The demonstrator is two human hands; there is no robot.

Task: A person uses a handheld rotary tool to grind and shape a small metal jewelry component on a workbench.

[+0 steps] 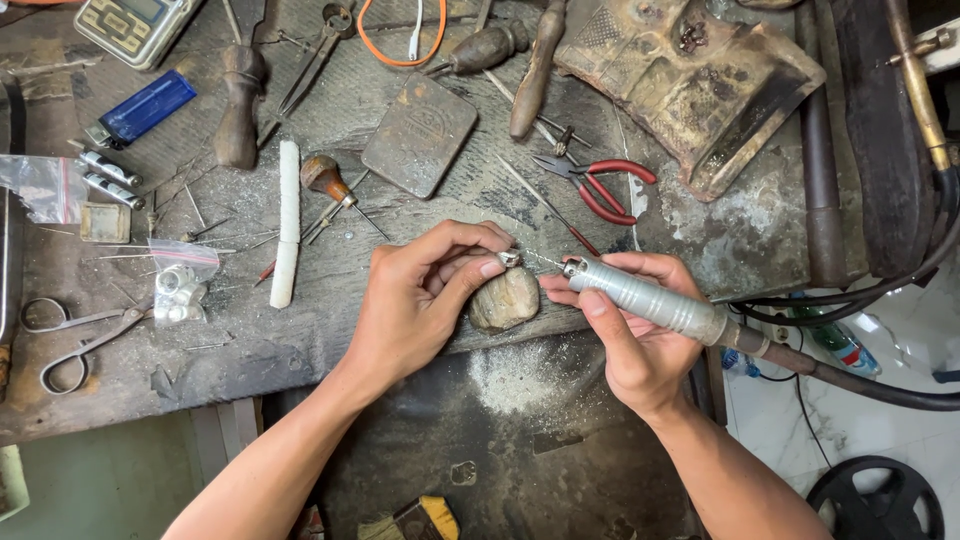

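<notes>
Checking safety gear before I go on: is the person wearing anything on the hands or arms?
Nothing is worn. The left hand and right hand are bare, with no gloves, rings or watch in view. Both forearms are uncovered, no sleeves showing. Fingernails are short.

We see a small shiny metal piece pinched in the left hand, resting on a worn, rounded peg that looks like rough wood. The right hand holds a handpiece of dull, ribbed grey metal. The bench is scarred, dusty and matt. The pliers have glossy red plastic grips, the lighter is glossy blue plastic, and the bag is clear plastic.
</notes>
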